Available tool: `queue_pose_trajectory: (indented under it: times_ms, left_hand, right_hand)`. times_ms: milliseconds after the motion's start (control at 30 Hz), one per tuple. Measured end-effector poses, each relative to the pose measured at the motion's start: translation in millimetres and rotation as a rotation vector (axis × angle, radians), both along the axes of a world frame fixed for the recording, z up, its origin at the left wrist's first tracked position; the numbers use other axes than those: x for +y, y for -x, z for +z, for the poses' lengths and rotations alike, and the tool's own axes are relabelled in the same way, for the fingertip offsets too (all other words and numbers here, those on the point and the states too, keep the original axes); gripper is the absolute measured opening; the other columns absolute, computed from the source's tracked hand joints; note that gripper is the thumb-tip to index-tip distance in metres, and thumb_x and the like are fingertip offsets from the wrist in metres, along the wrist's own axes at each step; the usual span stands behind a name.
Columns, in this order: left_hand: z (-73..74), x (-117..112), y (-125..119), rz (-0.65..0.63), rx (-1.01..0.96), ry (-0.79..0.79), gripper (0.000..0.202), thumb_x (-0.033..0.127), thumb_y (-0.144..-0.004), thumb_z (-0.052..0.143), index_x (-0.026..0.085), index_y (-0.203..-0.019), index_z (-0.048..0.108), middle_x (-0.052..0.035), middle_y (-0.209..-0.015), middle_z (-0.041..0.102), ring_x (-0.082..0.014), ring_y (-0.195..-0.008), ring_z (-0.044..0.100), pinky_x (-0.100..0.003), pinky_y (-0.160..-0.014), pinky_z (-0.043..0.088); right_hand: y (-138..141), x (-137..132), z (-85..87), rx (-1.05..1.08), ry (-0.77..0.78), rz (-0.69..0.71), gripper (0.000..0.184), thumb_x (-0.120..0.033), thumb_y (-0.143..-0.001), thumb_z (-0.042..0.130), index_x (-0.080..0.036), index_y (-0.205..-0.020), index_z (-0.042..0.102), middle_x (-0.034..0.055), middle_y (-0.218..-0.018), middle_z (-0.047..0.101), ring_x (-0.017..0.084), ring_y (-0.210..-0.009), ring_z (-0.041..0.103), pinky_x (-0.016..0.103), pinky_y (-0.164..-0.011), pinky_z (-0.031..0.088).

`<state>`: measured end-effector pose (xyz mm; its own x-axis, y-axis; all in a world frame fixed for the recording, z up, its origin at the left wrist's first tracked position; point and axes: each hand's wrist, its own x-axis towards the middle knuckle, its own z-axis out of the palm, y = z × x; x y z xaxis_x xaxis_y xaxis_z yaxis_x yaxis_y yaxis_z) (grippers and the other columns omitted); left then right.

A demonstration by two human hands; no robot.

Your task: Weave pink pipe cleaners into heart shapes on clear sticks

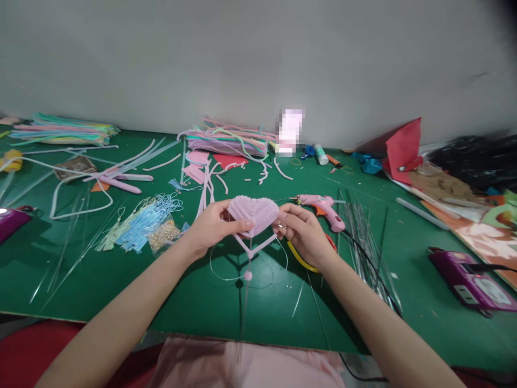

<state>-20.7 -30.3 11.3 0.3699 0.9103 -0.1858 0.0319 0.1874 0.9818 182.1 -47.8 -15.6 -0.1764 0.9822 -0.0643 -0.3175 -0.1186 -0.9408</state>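
A lilac heart of pipe cleaners (262, 214) is held up above the green table, over the front half. My left hand (214, 229) grips its left side, thumb lying across the front. At the right edge, my right hand (301, 229) has its fingertips pinched together on the heart; a small metallic glint shows below them, too small to name. Under the heart hangs a V-shaped pipe-cleaner piece (252, 252), and a thin stem with a small lilac ball (247, 275) runs down. A thin pale thread loops around them.
A pink glue gun (327, 210) and a yellow-red handle (301, 260) lie beside my right hand, with metal-looking strips (365, 253) farther right. Blue tassels (139, 223) and a bag of gold beads (163, 234) are left. Pipe-cleaner bundles (228, 144) line the wall.
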Motion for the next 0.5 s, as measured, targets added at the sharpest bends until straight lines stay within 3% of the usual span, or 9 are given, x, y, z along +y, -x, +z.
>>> queue_pose_trajectory:
  times_ms: [300,500]
  left_hand:
    - [-0.9,-0.3,1.9,-0.096,-0.036,0.056,0.037,0.028,-0.063,0.082,0.013,-0.093,0.068,-0.0037,-0.083,0.071,-0.0146,-0.065,0.066,-0.030,-0.066,0.059]
    - [-1.5,0.6,1.3,-0.093,-0.088,0.064,0.035,0.022,-0.060,0.083,0.012,-0.090,0.069,-0.0037,-0.083,0.071,-0.0125,-0.064,0.066,-0.025,-0.064,0.059]
  right_hand:
    - [-2.0,0.7,-1.4,0.147,0.072,0.105,0.016,-0.028,-0.074,0.075,-0.019,-0.075,0.062,-0.0028,-0.066,0.059,0.008,-0.058,0.056,0.019,-0.053,0.043]
    - [-0.8,0.6,-4.5,0.225,0.079,0.137,0.012,-0.030,-0.079,0.071,-0.021,-0.080,0.063,-0.0024,-0.070,0.061,0.008,-0.062,0.060,0.019,-0.055,0.046]
